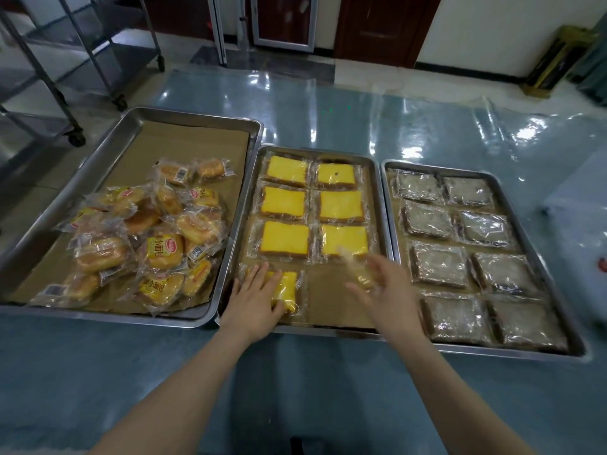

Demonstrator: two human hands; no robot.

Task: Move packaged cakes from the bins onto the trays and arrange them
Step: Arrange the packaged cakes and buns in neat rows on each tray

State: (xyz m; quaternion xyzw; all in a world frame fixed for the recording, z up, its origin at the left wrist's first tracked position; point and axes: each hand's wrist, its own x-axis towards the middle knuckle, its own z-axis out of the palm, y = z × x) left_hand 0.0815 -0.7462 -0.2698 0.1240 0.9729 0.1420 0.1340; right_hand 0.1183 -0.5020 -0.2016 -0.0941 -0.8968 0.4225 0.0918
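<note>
Three steel trays sit side by side on the blue surface (328, 389). The large left tray (138, 119), lined with cardboard (197, 142), holds a loose pile of wrapped buns (108, 251); some wrappers read "小面包" beside a red oval logo too small to read, and others show barcodes. The middle tray (315, 149) holds six wrapped yellow cake slices (285, 205) in two columns. A seventh slice (287, 290) lies in its near left corner under the left hand (253, 300), fingers straight and spread flat on it. The right hand (387, 290) is blurred above the tray's near right, fingers spread; a blurred yellowish packet (361, 275) is at its fingertips, and I cannot tell whether it is held. The right tray (443, 170) holds eight dark wrapped cakes (427, 221) in two columns.
</note>
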